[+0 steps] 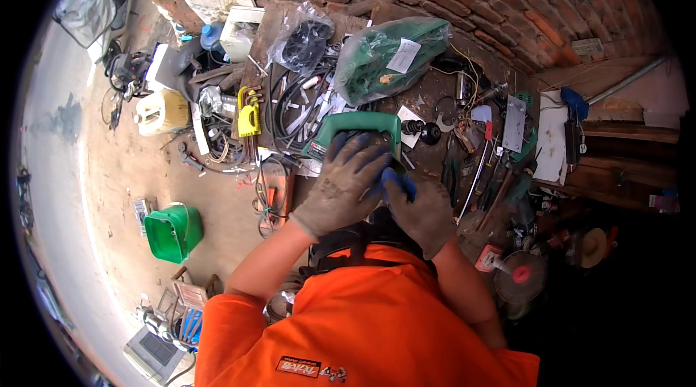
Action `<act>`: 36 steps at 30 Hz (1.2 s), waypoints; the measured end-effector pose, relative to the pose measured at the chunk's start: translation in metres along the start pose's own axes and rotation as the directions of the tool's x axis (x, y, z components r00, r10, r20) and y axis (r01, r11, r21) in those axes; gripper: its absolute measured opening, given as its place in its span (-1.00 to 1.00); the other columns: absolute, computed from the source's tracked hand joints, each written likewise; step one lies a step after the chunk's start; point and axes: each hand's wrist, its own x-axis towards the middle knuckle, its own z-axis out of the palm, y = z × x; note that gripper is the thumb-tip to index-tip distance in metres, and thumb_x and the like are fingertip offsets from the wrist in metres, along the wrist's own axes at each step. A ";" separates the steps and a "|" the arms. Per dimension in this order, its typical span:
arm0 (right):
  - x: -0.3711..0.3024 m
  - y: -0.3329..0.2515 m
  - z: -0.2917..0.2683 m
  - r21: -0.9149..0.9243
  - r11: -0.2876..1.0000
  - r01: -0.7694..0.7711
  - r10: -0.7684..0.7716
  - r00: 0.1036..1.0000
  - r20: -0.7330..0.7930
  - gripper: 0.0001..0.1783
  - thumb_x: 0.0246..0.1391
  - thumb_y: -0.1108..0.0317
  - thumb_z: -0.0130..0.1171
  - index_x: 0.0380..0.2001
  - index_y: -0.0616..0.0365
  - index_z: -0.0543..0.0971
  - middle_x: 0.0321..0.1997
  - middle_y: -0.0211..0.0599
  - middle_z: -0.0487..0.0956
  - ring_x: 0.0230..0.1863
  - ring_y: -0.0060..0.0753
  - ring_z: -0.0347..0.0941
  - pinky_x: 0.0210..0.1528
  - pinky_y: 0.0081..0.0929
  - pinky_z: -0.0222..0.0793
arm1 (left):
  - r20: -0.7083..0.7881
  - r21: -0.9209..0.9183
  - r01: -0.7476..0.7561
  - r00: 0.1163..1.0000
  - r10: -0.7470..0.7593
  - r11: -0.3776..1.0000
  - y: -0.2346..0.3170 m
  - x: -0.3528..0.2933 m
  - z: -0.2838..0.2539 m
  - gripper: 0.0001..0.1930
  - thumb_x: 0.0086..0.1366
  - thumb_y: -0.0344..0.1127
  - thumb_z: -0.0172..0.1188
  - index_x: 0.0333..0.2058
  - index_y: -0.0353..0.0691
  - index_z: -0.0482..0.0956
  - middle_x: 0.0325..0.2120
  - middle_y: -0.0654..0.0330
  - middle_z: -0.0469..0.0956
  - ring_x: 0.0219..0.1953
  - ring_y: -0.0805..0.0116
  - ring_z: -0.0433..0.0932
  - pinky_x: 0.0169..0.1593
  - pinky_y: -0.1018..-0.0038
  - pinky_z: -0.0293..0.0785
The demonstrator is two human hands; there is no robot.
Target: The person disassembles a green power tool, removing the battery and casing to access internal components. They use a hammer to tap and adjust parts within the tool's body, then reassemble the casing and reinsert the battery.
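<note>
Mid-frame, by a curved green plastic handle (366,121), the grey-gloved left hand (348,182) is lying fingers-outstretched, the grey-gloved right hand (423,211) curled, grips unclear

Gloved left hand (345,182), fingers extended, gloved right hand (422,211) just beside, forearms (267,258) bare

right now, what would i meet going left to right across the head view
Green bucket, yellow hex-key set, gloved left hand, gloved right hand, long red-handled tool, pale perforated plate.
</note>
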 end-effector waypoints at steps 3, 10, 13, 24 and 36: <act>0.004 0.008 -0.001 0.163 0.982 -0.093 0.071 0.989 0.133 -0.56 0.32 0.00 0.11 -0.31 0.21 0.63 -0.33 0.04 0.66 -0.23 0.21 0.62 -0.15 0.01 0.52 | -0.059 -0.069 -0.092 0.994 0.088 0.993 -0.010 0.002 0.032 -0.54 0.15 -0.35 0.32 0.08 -0.02 0.65 0.03 0.24 0.65 0.15 0.07 0.56 0.38 -0.01 0.29; 0.010 -0.009 -0.018 -0.205 0.977 -0.060 0.111 0.963 0.245 -0.53 0.30 -0.01 0.11 -0.29 0.27 0.60 -0.32 0.11 0.64 -0.22 0.19 0.62 -0.15 -0.06 0.50 | -0.168 -0.127 -0.110 0.982 0.087 0.986 -0.021 0.000 0.049 -0.58 0.00 -0.38 0.34 -0.07 -0.10 0.70 -0.12 0.23 0.69 -0.04 0.13 0.63 0.17 0.13 0.50; 0.037 -0.029 -0.038 -0.334 0.940 -0.062 0.246 0.803 0.543 -0.47 0.29 -0.02 0.03 -0.08 0.31 0.59 -0.09 0.21 0.64 -0.02 0.27 0.60 0.09 0.02 0.48 | -0.172 -0.138 -0.098 0.982 0.074 0.986 -0.021 0.001 0.049 -0.59 0.01 -0.35 0.37 -0.08 -0.10 0.71 -0.13 0.22 0.69 -0.06 0.13 0.64 0.06 0.20 0.55; 0.055 -0.043 -0.047 -0.485 -0.005 0.874 -0.200 0.475 0.857 -0.70 0.11 0.20 0.19 -0.27 0.22 0.68 -0.15 -0.21 0.64 -0.01 -0.17 0.57 0.02 -0.24 0.40 | -0.179 -0.099 -0.104 0.980 0.085 0.990 -0.019 0.003 0.046 -0.62 0.00 -0.32 0.42 -0.15 -0.20 0.68 -0.18 0.15 0.67 -0.07 0.10 0.64 0.05 0.21 0.56; 0.038 -0.011 -0.051 0.175 0.719 -0.673 0.397 0.604 0.691 -0.38 0.37 -0.15 0.02 -0.33 0.25 0.69 -0.41 -0.22 0.70 -0.59 -0.41 0.57 -0.56 -0.48 0.47 | -0.218 -0.149 -0.080 0.975 0.046 0.986 -0.017 0.003 0.049 -0.67 -0.01 -0.35 0.33 -0.18 -0.16 0.68 -0.21 0.15 0.68 -0.10 0.05 0.64 -0.03 0.14 0.55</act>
